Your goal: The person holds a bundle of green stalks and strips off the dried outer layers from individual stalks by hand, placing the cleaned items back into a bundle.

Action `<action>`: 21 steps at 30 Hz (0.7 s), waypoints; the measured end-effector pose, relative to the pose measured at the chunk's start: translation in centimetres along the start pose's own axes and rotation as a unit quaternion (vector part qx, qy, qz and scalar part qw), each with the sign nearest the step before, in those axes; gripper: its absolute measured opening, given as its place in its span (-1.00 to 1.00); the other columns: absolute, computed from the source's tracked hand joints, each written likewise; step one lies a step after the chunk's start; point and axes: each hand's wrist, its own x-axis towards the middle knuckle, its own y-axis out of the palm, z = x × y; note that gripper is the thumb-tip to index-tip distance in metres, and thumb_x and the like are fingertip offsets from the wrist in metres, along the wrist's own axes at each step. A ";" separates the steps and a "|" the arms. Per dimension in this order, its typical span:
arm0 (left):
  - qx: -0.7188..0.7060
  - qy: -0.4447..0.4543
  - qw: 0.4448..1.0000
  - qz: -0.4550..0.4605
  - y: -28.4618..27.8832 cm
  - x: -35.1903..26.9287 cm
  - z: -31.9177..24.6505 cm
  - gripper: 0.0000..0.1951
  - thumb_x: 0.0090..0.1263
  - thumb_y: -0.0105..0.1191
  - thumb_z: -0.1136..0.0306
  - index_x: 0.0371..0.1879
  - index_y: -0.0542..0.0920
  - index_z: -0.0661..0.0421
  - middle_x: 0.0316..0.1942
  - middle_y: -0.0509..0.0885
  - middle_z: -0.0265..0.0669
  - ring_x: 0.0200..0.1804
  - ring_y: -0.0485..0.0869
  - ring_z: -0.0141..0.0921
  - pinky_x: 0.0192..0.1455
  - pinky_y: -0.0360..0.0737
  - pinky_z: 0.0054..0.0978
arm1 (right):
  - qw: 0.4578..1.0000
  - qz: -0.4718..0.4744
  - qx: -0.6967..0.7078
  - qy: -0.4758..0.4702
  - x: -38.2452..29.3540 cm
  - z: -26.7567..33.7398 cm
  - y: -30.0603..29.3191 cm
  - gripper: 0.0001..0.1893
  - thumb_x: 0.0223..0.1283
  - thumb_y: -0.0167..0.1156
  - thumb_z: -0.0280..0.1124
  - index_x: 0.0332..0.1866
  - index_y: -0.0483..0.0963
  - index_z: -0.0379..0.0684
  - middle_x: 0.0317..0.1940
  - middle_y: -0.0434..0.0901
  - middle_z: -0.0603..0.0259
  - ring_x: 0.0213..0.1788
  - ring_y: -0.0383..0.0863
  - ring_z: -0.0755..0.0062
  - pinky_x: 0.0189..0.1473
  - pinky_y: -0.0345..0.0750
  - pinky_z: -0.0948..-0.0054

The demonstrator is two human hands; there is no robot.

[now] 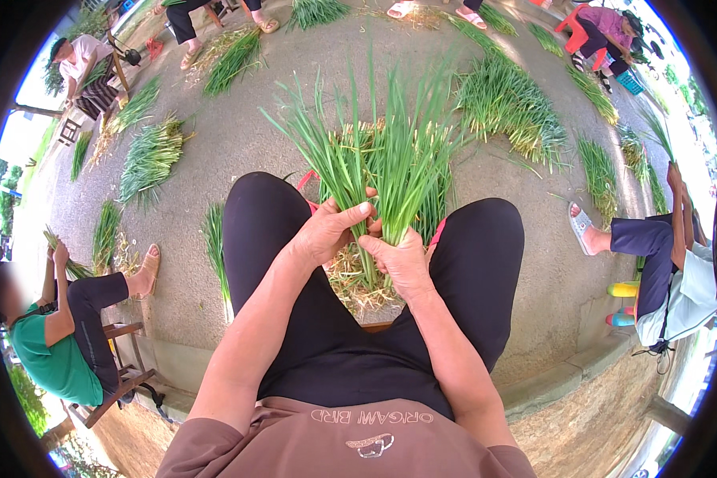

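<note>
Between my knees, my left hand grips a bunch of long green chives, its thumb pressed across the stalks. My right hand is closed around a second bunch of chives, low near the pale stem ends. The two hands nearly touch, and both bunches stand roughly upright with leaves fanning apart at the top. Behind them lies a pile of chives, partly hidden by the held leaves. Dry yellowish trimmings cover the ground below my hands.
More chives lie in heaps on the pavement at the left and right. A person on a wooden chair sits at my left, another person at my right. Others sit farther off. A stone curb runs behind me.
</note>
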 end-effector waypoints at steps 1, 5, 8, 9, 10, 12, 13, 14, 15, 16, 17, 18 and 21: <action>0.002 -0.002 1.000 -0.006 -0.1 0.0 0.1 -0.67 0.30 0.21 0.40 0.03 0.50 0.07 -0.27 0.58 -0.39 -0.21 0.59 -0.40 -0.07 0.55 -0.37 | 1.000 -0.003 -0.003 -0.002 0.0 0.0 0.1 -0.74 0.02 0.39 -0.53 -0.21 0.47 -0.18 -0.52 0.47 0.47 -0.67 0.32 0.77 -0.67 0.24 0.71; 0.013 -0.002 1.000 -0.020 -0.4 0.2 0.3 -0.65 0.30 0.22 0.41 0.05 0.49 0.06 -0.24 0.59 -0.38 -0.21 0.59 -0.39 -0.08 0.57 -0.36 | 0.998 -0.011 -0.044 -0.037 0.2 -0.5 0.2 -0.77 0.05 0.36 -0.53 -0.21 0.46 -0.18 -0.54 0.45 0.48 -0.67 0.30 0.77 -0.67 0.22 0.70; 0.024 0.001 1.000 -0.016 0.0 0.0 0.0 -0.65 0.29 0.21 0.43 0.05 0.50 0.06 -0.18 0.61 -0.34 -0.16 0.61 -0.38 -0.03 0.57 -0.36 | 0.998 -0.032 -0.045 -0.017 0.0 -0.3 0.1 -0.81 0.10 0.31 -0.53 -0.20 0.47 -0.19 -0.55 0.44 0.48 -0.68 0.29 0.78 -0.67 0.20 0.70; 0.027 0.002 1.000 -0.014 0.2 -0.1 -0.2 -0.66 0.29 0.21 0.43 0.04 0.50 0.06 -0.16 0.62 -0.33 -0.14 0.62 -0.38 -0.01 0.57 -0.36 | 0.998 -0.039 -0.046 -0.010 0.1 -0.1 0.1 -0.82 0.11 0.29 -0.52 -0.19 0.47 -0.20 -0.55 0.44 0.48 -0.68 0.29 0.78 -0.67 0.20 0.70; 0.032 -0.001 0.999 -0.009 0.1 -0.1 -0.2 -0.64 0.29 0.21 0.44 0.06 0.49 0.07 -0.15 0.62 -0.32 -0.12 0.62 -0.37 0.00 0.57 -0.36 | 0.998 -0.046 -0.047 -0.003 0.1 0.0 0.0 -0.83 0.13 0.27 -0.52 -0.19 0.47 -0.21 -0.55 0.43 0.49 -0.68 0.28 0.78 -0.67 0.19 0.70; 0.042 -0.009 0.999 0.002 -0.4 -0.2 -0.2 -0.61 0.29 0.21 0.45 0.10 0.47 0.07 -0.13 0.63 -0.31 -0.07 0.63 -0.36 0.04 0.56 -0.36 | 0.998 -0.051 -0.042 -0.013 0.1 0.0 -0.1 -0.82 0.15 0.24 -0.52 -0.14 0.47 -0.22 -0.55 0.43 0.49 -0.68 0.27 0.78 -0.66 0.19 0.70; 0.044 -0.009 0.999 0.006 -0.5 -0.2 -0.2 -0.58 0.28 0.21 0.46 0.12 0.45 0.08 -0.13 0.63 -0.31 -0.05 0.63 -0.36 0.04 0.56 -0.36 | 0.998 -0.053 -0.039 -0.018 0.1 0.0 -0.1 -0.81 0.15 0.23 -0.52 -0.12 0.47 -0.22 -0.55 0.42 0.49 -0.68 0.27 0.78 -0.66 0.19 0.70; 0.047 -0.010 0.999 0.010 -0.6 -0.2 -0.3 -0.56 0.28 0.21 0.46 0.15 0.43 0.09 -0.13 0.63 -0.31 -0.04 0.63 -0.36 0.04 0.55 -0.36 | 0.998 -0.055 -0.036 -0.023 0.1 0.0 -0.2 -0.80 0.16 0.22 -0.52 -0.10 0.48 -0.23 -0.55 0.42 0.48 -0.68 0.26 0.78 -0.66 0.19 0.70; 0.049 -0.010 0.999 0.014 -0.8 -0.2 -0.3 -0.53 0.28 0.21 0.47 0.17 0.41 0.10 -0.13 0.63 -0.31 -0.02 0.62 -0.36 0.04 0.55 -0.36 | 0.998 -0.057 -0.033 -0.019 0.1 0.1 -0.3 -0.79 0.16 0.22 -0.52 -0.09 0.47 -0.24 -0.55 0.42 0.48 -0.68 0.26 0.78 -0.66 0.19 0.70; 0.056 -0.007 0.998 0.003 -1.2 -0.1 -0.2 -0.52 0.27 0.21 0.47 0.18 0.40 0.11 -0.13 0.63 -0.30 -0.05 0.62 -0.36 0.02 0.55 -0.37 | 0.998 -0.059 -0.029 -0.014 0.2 0.1 -0.4 -0.78 0.16 0.21 -0.52 -0.09 0.47 -0.24 -0.55 0.42 0.48 -0.68 0.26 0.78 -0.66 0.19 0.70; 0.062 -0.003 0.998 -0.009 -1.8 0.1 -0.1 -0.51 0.27 0.20 0.48 0.19 0.39 0.12 -0.13 0.63 -0.30 -0.07 0.62 -0.37 0.01 0.56 -0.37 | 0.998 -0.062 -0.026 -0.009 0.2 0.2 -0.6 -0.78 0.16 0.21 -0.52 -0.08 0.46 -0.25 -0.55 0.42 0.48 -0.69 0.26 0.78 -0.66 0.19 0.70; 0.069 0.000 0.997 -0.020 -1.9 0.2 -0.1 -0.50 0.27 0.20 0.49 0.20 0.38 0.14 -0.13 0.63 -0.29 -0.09 0.62 -0.38 -0.01 0.56 -0.37 | 0.998 -0.060 -0.014 0.003 0.2 0.1 -0.8 -0.75 0.17 0.22 -0.52 -0.05 0.45 -0.26 -0.56 0.41 0.47 -0.69 0.27 0.76 -0.67 0.20 0.69; 0.076 -0.002 0.997 -0.019 -2.3 0.0 -0.4 -0.57 0.30 0.12 0.53 0.16 0.38 0.15 -0.14 0.61 -0.28 -0.19 0.59 -0.41 -0.10 0.56 -0.43 | 0.998 -0.047 0.032 0.019 0.2 0.2 -1.4 -0.76 0.17 0.22 -0.51 -0.05 0.46 -0.26 -0.56 0.42 0.47 -0.70 0.28 0.75 -0.68 0.21 0.68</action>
